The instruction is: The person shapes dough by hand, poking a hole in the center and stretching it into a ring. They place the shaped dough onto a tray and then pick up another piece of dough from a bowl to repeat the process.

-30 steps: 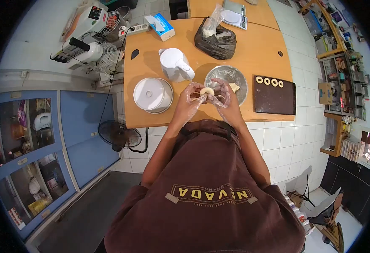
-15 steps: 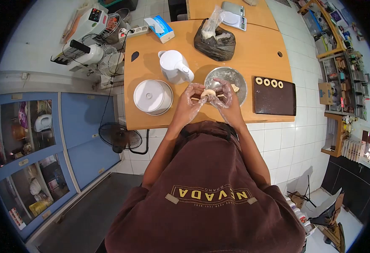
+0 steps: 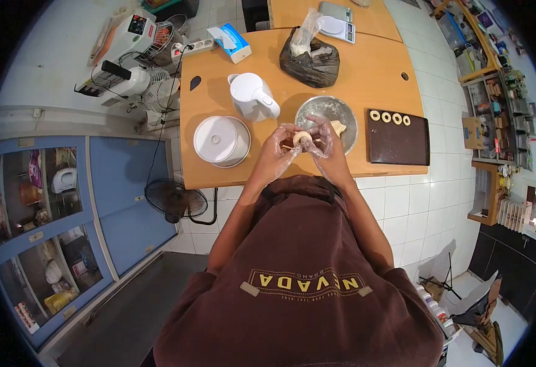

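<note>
The pale dough piece (image 3: 301, 134) is held up at the near-left rim of the metal bowl (image 3: 324, 105), pinched between the fingers of the left hand (image 3: 275, 153) and right hand (image 3: 328, 150). A second ago it showed as an arched crescent with its ends toward the person; now it looks rounder and more closed, with the right thumb across its near side, which suggests the shaping is further along. Whether the ends actually meet is hidden by the fingers. The hands have otherwise barely shifted. Inside the bowl, on its right side, lies more dough (image 3: 339, 127). Right of the bowl, the dark tray (image 3: 396, 147) carries the same four dough rings (image 3: 396, 118) as before; left of it, the white kettle (image 3: 248, 95) stands unmoved on the worktop (image 3: 375, 79).
</note>
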A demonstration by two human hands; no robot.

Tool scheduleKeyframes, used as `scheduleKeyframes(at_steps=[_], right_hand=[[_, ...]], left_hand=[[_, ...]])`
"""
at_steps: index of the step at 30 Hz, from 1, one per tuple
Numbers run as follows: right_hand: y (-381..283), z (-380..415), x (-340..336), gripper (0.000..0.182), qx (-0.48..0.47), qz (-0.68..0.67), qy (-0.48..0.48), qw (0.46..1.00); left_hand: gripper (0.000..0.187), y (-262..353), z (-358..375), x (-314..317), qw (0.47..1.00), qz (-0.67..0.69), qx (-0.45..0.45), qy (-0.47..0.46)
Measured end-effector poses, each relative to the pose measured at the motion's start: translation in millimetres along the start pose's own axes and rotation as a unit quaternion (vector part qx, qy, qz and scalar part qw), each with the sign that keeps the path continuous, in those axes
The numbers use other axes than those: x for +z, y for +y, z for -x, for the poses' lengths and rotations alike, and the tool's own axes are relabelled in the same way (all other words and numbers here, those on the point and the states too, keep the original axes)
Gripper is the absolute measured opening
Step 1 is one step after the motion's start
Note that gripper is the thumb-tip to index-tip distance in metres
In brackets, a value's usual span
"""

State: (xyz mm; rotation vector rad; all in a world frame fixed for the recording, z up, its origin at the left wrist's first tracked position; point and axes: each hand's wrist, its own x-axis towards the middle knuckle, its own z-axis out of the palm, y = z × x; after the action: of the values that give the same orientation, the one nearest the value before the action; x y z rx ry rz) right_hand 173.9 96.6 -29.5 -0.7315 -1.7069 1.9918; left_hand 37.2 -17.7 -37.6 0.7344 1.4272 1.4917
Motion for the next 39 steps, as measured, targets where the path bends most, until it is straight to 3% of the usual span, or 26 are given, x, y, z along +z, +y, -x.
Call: scheduleKeyframes(at_steps=[5, 11, 14, 17, 20, 26, 29, 35, 39], right_hand=[[8.2, 2.9, -5.0, 0.050, -0.004, 0.013, -0.010, 1.000], [2.7, -1.6, -4.6, 0.053, -0.029, 0.036, 0.019, 0.999], [8.8, 0.7, -0.8, 0.055, -0.007, -0.007, 0.003, 1.000], [1.4, 2.4, -2.0, 0.053, 0.011, 0.018, -0.006, 1.000], [6.3, -1.3, -5.3, 0.054, -0.030, 0.051, 0.017, 0.998], [2.1, -0.6, 0.8, 0.054, 0.003, 0.011, -0.008, 1.000], [3.0, 0.0, -0.9, 0.055, -0.001, 0.030, -0.005, 1.000], [2.2, -5.5, -4.1, 0.054, -0.028, 0.027, 0.025, 0.999], [6.4, -2.5, -2.7, 0.053, -0.012, 0.015, 0.004, 1.000]], left_hand=[[0.031, -7.0, -2.0, -3.9, 0.999, -0.013, -0.009, 0.042], [0.032, -7.2, -1.4, -0.9, 1.000, 0.001, -0.024, 0.009], [0.034, -9.2, -3.2, -0.2, 0.999, 0.016, 0.021, 0.025], [0.034, 0.8, -0.7, -1.6, 0.998, -0.002, 0.018, 0.053], [0.038, -5.9, 0.0, -6.0, 0.999, -0.022, 0.009, 0.030], [0.035, 3.1, -0.4, 2.7, 0.998, -0.049, -0.002, 0.035], [0.035, -5.0, -0.4, -2.5, 0.999, 0.001, 0.014, 0.040], [0.034, 3.0, -0.5, -0.3, 0.997, -0.071, -0.019, 0.029], [0.034, 0.3, 0.1, 2.2, 1.000, 0.008, -0.005, 0.026]])
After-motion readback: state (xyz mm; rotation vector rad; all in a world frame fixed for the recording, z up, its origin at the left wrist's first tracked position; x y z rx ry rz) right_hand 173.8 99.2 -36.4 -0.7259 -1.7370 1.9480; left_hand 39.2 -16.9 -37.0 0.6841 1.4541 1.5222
